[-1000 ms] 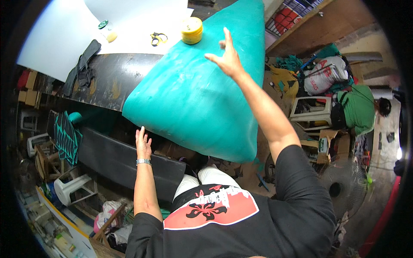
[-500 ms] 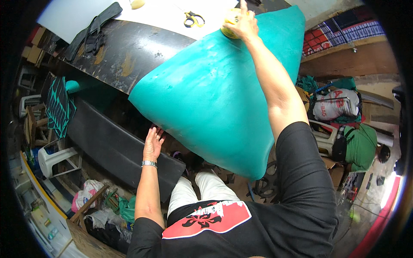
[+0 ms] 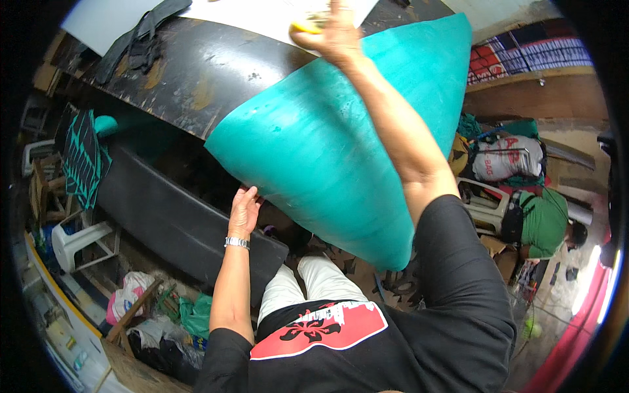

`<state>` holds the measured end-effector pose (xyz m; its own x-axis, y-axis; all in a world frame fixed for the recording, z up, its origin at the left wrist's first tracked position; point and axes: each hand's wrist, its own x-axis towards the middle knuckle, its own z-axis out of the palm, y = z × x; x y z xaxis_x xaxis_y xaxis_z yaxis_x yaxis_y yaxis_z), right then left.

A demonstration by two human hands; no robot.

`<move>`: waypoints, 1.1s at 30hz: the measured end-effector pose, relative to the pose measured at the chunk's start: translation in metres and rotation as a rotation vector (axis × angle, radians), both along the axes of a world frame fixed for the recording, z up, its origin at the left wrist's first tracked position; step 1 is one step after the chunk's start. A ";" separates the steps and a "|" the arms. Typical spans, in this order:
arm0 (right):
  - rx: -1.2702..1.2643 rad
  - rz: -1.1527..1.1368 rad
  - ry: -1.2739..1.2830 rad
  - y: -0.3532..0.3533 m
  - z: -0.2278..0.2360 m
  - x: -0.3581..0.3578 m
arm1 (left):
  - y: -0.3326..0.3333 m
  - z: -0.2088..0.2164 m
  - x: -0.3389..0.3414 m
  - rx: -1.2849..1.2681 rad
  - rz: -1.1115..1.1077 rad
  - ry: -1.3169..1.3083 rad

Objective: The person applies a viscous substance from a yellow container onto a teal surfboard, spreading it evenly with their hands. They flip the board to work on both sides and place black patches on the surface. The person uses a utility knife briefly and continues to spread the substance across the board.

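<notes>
A large teal-green sheet (image 3: 308, 157), smooth and flexible-looking, drapes over the edge of the dark worktable and hangs toward me. At its lower left edge, my left hand (image 3: 245, 213) is closed, the fingertips pinching the rim. My right arm reaches across the sheet to its far edge. There my right hand (image 3: 333, 39), smeared by motion, is closed around a yellow round object (image 3: 305, 27), held over the white surface. Its exact kind is blurred. The yellow-handled scissors are hidden, apparently behind that hand.
A black strap (image 3: 147, 33) lies on the worktable (image 3: 209, 65). Below its front edge is a long black sheet (image 3: 177, 216). White plastic stools (image 3: 78, 242) stand at left and right. Bags and scraps lie around the floor. At the right, another person in green (image 3: 544, 223) bends down.
My right hand has swept left along the sheet's far edge with the yellow round object. My left hand has risen slightly and closed on the lower edge. The view has shifted a little.
</notes>
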<state>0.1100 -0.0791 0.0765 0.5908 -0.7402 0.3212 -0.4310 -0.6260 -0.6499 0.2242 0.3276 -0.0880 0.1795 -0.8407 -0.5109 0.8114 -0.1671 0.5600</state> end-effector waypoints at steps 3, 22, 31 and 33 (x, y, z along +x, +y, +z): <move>-0.290 -0.064 0.092 0.029 -0.015 0.073 | -0.001 0.012 -0.004 0.009 0.070 -0.003; -0.500 0.806 0.283 0.217 0.102 0.043 | -0.028 0.144 -0.019 -0.295 0.268 -0.837; -0.663 0.889 0.177 0.204 0.158 0.006 | -0.069 0.213 -0.017 -0.498 0.236 -1.108; -0.742 0.857 0.175 0.209 0.171 -0.011 | -0.074 0.226 -0.014 -0.639 0.258 -1.055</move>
